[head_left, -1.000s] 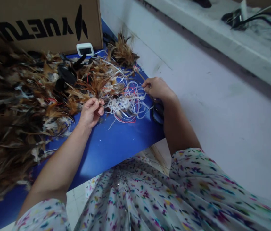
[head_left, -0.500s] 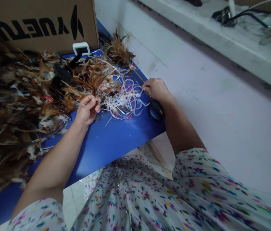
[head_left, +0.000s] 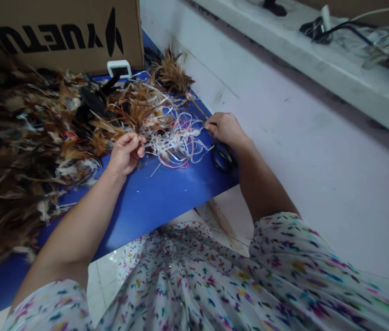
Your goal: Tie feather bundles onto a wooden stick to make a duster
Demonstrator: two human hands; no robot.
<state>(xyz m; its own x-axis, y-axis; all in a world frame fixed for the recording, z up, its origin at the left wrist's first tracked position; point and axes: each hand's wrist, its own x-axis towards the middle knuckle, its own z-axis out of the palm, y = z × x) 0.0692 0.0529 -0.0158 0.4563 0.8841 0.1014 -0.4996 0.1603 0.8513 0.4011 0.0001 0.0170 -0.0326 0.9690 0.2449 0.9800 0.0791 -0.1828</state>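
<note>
- Left hand (head_left: 125, 154): thumb and forefinger pinch the base of a small fan-shaped bunch of brown feathers (head_left: 137, 115), its tips spreading just beyond them.
- Right hand (head_left: 228, 128): fingertips pressed together at the edge of a loose tangle of translucent white and red ribbon (head_left: 175, 147); whether they grip a strand, I cannot tell.
- That tangle lies on the blue worktop (head_left: 167, 193) between both hands' fingers.
- Black loop-handled scissors (head_left: 228, 155) sit just nearer than the right fingers.
- Left of the left fingers spreads a heap of brown and black feathers (head_left: 42, 138).
</note>
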